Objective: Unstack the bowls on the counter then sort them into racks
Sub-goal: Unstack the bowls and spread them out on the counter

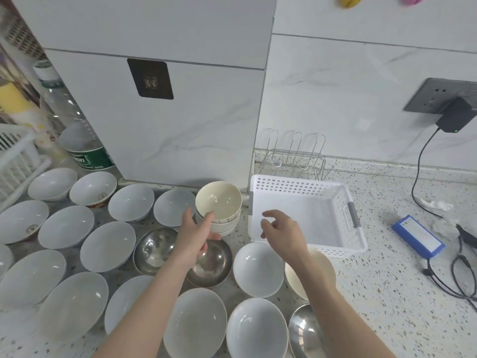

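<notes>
A: How should the last stack of bowls (219, 208) be taken apart?

B: In the head view, the stack is just left of the white basket (307, 215). The left hand (196, 232) is laid with straight fingers against its side; the right hand (280, 229) is held loose above the basket, nothing gripped. The lower bowls should be steadied while the cream top one is lifted straight up.

A: And the surroundings?

B: A speckled counter (387, 293) is crowded with single bowls; a wire rack (294, 153) is set by the tiled wall.

Glossy ceramic bowls (66, 226), shiny steel bowl (154, 250), perforated plastic basket (307, 218), speckled stone counter (387, 293)
</notes>
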A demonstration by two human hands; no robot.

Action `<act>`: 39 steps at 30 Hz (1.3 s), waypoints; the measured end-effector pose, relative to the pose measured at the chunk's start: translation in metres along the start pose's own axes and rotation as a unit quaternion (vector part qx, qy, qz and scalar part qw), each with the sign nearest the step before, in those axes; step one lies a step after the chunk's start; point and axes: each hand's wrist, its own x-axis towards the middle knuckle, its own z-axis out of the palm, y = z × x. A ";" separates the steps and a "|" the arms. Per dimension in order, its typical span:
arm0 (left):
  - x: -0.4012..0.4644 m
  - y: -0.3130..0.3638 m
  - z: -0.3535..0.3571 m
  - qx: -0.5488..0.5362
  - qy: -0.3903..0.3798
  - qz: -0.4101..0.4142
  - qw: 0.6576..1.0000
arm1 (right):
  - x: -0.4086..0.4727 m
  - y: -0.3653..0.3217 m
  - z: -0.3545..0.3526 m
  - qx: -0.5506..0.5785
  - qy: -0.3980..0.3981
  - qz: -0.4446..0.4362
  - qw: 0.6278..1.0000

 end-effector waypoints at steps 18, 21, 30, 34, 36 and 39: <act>0.024 0.015 0.006 0.014 0.008 0.001 1.000 | 0.006 0.012 0.024 0.053 -0.044 0.035 0.997; 0.023 0.022 0.003 0.046 0.011 0.016 0.999 | 0.005 0.014 0.023 0.063 -0.047 0.038 0.996; 0.011 0.033 -0.014 0.004 -0.014 0.017 1.000 | 0.009 0.009 0.024 0.094 -0.058 0.039 0.993; -0.005 0.026 -0.030 -0.086 -0.016 0.021 0.996 | 0.015 0.000 0.031 0.119 -0.087 0.060 0.987; -0.019 0.018 -0.038 -0.153 -0.014 0.023 0.988 | 0.018 -0.008 0.039 0.133 -0.102 0.076 0.983; -0.040 0.002 -0.049 -0.247 -0.009 0.017 0.969 | 0.023 -0.021 0.053 0.138 -0.101 0.079 0.982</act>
